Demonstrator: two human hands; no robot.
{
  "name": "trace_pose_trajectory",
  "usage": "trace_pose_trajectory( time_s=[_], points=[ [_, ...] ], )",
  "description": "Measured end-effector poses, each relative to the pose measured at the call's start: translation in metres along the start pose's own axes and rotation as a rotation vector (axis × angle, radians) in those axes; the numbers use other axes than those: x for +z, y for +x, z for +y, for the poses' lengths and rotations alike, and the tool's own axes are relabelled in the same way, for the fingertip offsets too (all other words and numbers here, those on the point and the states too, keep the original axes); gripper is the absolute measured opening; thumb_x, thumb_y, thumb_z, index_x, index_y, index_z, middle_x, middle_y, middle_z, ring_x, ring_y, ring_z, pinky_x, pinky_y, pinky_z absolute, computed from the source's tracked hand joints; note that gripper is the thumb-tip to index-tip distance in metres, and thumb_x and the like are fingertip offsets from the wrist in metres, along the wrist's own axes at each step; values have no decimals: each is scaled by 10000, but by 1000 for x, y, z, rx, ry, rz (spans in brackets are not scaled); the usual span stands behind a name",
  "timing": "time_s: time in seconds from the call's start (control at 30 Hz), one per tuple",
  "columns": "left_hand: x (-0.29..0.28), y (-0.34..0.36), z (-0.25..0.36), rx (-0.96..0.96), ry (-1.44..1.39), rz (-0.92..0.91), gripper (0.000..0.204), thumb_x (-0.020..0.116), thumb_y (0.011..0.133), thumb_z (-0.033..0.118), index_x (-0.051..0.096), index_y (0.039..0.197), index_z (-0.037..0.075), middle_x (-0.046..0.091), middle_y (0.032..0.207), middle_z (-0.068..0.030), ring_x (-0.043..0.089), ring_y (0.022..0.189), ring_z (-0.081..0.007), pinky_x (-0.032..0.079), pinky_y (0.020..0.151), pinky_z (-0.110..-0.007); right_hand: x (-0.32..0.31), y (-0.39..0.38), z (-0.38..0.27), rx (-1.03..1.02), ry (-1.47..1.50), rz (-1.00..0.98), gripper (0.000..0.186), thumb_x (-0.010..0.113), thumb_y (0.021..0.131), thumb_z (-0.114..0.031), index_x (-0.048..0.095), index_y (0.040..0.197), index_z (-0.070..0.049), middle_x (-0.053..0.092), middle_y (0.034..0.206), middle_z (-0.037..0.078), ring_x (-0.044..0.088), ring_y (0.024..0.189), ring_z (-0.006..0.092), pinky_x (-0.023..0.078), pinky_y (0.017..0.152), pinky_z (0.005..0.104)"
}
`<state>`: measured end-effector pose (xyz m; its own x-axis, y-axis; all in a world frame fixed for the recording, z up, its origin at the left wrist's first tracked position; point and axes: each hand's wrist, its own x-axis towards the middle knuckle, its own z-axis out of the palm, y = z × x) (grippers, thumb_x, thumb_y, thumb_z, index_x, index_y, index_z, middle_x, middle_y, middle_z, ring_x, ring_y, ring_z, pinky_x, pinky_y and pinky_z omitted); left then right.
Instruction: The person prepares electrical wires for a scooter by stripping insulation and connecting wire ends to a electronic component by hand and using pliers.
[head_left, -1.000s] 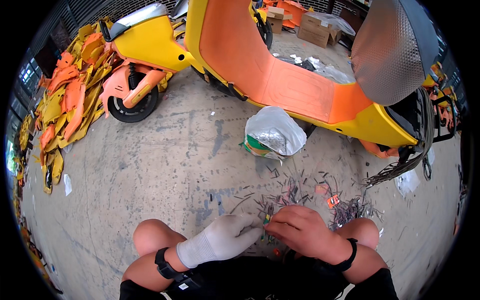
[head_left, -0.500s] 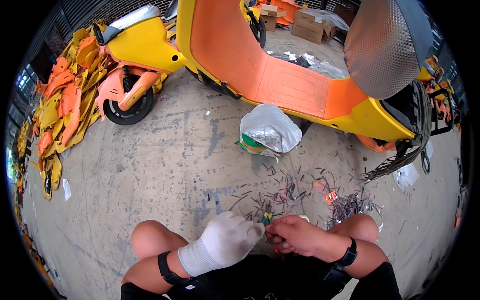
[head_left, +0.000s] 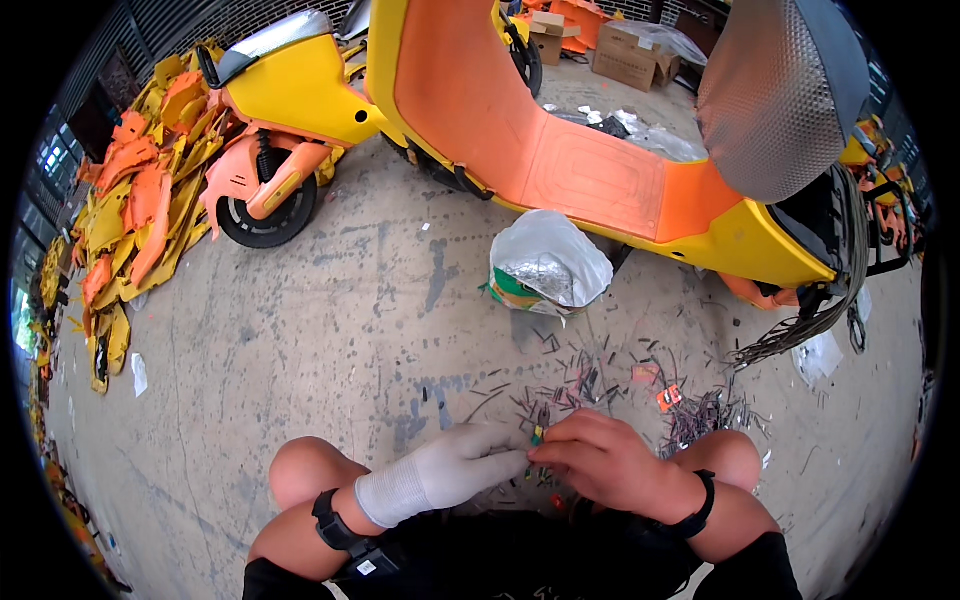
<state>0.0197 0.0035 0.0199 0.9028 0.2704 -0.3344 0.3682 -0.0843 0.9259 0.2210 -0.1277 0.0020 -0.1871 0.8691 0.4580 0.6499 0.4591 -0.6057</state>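
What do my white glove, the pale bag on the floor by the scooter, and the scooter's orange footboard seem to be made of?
Glove: likely knitted fabric, matte; its cuff looks ribbed.
Bag: probably thin plastic film, soft-sheened and slightly translucent, with a crumpled rim.
Footboard: apparently moulded plastic, dull and scuffed-looking, with a rounded outline shaped into it; painted metal can't be excluded.
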Motion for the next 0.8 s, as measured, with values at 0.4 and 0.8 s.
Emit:
trace_pose_trajectory(
  time_s=[0.4,0.8],
  points=[
    [-3,-5,6,-128,-83,-39,234,521,1043,235,648,1047,39,634,856,-72,622,820,-172,488,741,-306,-33,2,0,244,118,1,124,750,861,-83,663,945,-57,657,908,77,656,818,285,545,697,376],
    [-2,-12,9,65,239,93,192,556,1008,185,628,1123,49,665,999,-173,664,936,-367,527,803,-408,-35,-2,-2,460,202,-4,155,678,951,-136,640,863,-14,639,755,100,634,653,242,500,601,335]
  ],
)
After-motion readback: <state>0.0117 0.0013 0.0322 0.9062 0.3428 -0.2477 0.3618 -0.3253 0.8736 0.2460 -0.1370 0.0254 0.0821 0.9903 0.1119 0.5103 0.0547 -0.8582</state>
